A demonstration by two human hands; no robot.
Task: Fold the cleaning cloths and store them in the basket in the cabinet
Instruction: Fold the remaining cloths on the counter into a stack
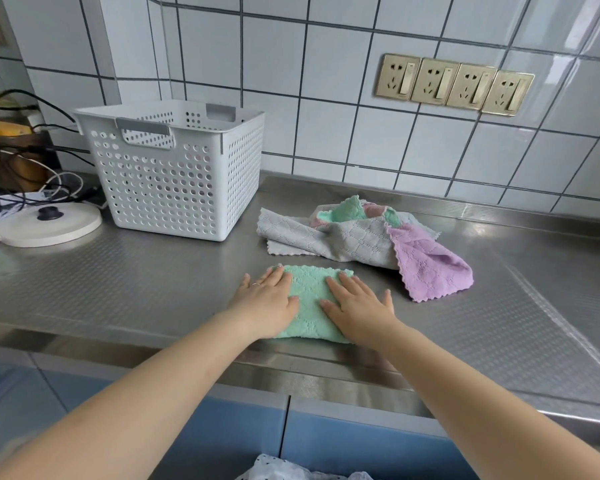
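While both hands lay flat, fingers straight and grasping nothing, I logged the left hand (269, 301) and right hand (355, 306) pressing on a folded green cloth (309, 299) near the front edge of the steel counter (118, 289). Just behind it sat a loose heap of unfolded cloths (364, 237), grey, purple, green and pink. White perforated basket (174, 168) stood upright, back left, apart from the heap.

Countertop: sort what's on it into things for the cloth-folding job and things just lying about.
For the job:
- green cloth, pressed flat under left hand and right hand
- pile of unfolded cloths
- white basket

Lying about:
- white round lid
- tangled cables
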